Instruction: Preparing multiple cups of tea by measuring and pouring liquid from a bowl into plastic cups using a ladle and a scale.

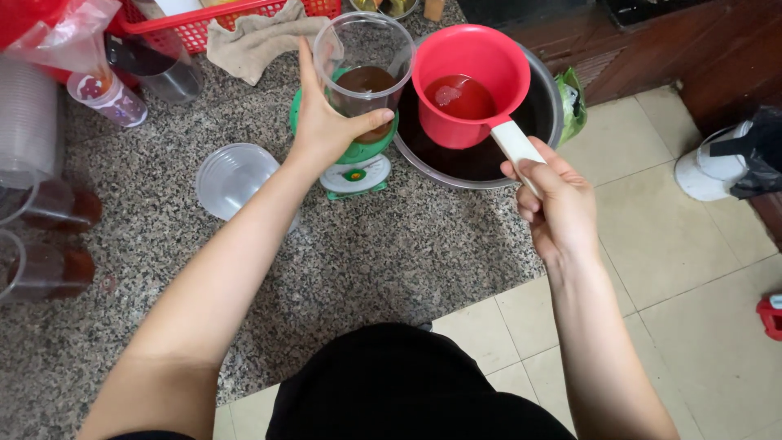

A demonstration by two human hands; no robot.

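My left hand (pixel 322 122) grips a clear plastic cup (pixel 364 61) that holds some dark brown liquid, just over a small green kitchen scale (pixel 356 167). My right hand (pixel 555 200) holds the white handle of a red ladle pot (pixel 468 81) with reddish-brown liquid in it. The ladle hangs over a large metal basin (pixel 489 167) of dark liquid, right beside the cup's rim.
An empty clear cup (pixel 232 178) lies left of the scale on the speckled granite counter (pixel 391 253). Filled cups (pixel 49 236) line the left edge. A red basket (pixel 204 24) and cloth (pixel 261 41) sit behind. Tiled floor (pixel 668 253) lies to the right.
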